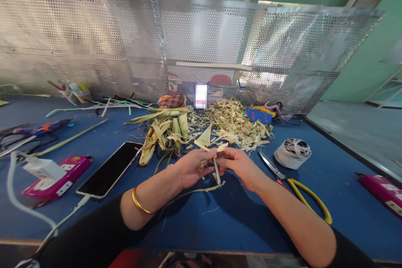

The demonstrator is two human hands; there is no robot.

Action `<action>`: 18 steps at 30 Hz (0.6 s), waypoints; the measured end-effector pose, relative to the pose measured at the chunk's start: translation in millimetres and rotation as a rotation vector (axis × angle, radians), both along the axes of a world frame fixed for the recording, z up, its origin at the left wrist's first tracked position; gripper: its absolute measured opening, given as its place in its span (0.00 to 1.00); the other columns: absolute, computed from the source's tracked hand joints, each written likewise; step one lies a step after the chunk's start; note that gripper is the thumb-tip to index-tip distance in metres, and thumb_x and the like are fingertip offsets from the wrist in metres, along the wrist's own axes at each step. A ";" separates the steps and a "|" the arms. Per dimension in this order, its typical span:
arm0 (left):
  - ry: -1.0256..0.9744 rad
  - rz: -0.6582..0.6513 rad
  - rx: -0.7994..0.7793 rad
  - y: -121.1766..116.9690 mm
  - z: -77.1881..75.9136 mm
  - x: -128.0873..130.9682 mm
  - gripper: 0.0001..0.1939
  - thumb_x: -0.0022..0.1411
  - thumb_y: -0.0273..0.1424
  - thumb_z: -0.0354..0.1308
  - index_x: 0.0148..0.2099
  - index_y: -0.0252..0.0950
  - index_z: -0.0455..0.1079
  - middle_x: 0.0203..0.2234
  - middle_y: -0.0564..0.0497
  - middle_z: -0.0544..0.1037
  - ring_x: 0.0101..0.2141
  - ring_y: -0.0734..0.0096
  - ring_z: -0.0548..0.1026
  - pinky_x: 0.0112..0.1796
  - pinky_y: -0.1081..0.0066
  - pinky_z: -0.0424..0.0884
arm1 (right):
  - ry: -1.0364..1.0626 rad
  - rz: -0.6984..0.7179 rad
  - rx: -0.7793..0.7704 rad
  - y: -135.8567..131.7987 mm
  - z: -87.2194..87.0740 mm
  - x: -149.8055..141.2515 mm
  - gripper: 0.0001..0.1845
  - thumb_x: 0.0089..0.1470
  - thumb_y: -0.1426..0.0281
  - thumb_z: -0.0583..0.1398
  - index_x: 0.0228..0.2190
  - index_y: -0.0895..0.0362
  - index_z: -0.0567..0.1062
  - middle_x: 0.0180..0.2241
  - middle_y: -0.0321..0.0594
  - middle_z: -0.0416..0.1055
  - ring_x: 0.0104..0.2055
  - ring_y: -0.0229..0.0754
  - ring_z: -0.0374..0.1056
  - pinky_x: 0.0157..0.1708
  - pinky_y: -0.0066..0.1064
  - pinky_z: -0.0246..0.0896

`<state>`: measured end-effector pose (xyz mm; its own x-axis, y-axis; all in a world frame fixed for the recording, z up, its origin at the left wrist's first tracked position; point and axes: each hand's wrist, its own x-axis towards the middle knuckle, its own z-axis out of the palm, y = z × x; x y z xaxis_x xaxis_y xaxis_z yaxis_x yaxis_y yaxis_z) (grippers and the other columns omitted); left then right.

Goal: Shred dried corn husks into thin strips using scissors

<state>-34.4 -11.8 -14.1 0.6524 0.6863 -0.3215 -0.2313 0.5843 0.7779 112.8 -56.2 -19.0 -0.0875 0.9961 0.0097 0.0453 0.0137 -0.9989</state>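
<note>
My left hand [195, 167] and my right hand [236, 165] meet over the middle of the blue table. Pinched between their fingers are pale corn husk strips [217, 170]; one hangs down and others stick out above the fingertips. A wider piece of husk [204, 137] shows just beyond my hands. Both hands have closed fingers on the strips, and part of the grip is hidden. Larger corn husks [163, 132] lie beyond my left hand. Close to my right forearm are scissors [282, 178] with yellow and red handles, their blades pointing away, beside a ball of white string [293, 153].
A heap of husk scraps [240, 123] lies before a perforated metal screen [201, 33]. To the left are a black-screened phone [109, 170] on a white cable and a magenta power strip [59, 178]. Another magenta strip [381, 190] sits far right. A blue box [259, 116] stands behind.
</note>
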 end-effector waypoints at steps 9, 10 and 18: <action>0.096 0.054 -0.018 0.8 -3.2 0.9 0.04 0.52 0.27 0.62 0.33 0.32 0.72 0.28 0.48 0.77 0.32 0.70 0.75 0.40 0.69 0.71 | -0.025 -0.029 -0.060 0.4 0.5 -0.4 0.12 0.41 0.62 0.63 0.19 0.58 0.71 0.19 0.31 0.66 0.23 0.33 0.61 0.27 0.28 0.57; 0.132 0.096 -0.008 1.8 -3.9 0.7 0.05 0.51 0.27 0.63 0.32 0.33 0.72 0.29 0.49 0.77 0.32 0.71 0.75 0.39 0.70 0.70 | -0.018 -0.053 -0.078 1.2 0.2 1.1 0.12 0.41 0.62 0.62 0.19 0.58 0.71 0.19 0.31 0.66 0.23 0.33 0.61 0.26 0.27 0.57; 0.290 0.180 0.119 1.7 -3.1 2.7 0.07 0.47 0.29 0.65 0.29 0.31 0.72 0.25 0.49 0.77 0.23 0.76 0.72 0.27 0.76 0.66 | 0.132 -0.130 -0.176 4.6 -1.4 3.9 0.07 0.38 0.67 0.60 0.20 0.58 0.69 0.20 0.32 0.67 0.22 0.33 0.65 0.23 0.26 0.58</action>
<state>-31.7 -10.1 -17.2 0.4111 0.8256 -0.3865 -0.0814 0.4555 0.8865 116.7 -51.6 -20.4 0.0321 0.9863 -0.1619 -0.0953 -0.1583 -0.9828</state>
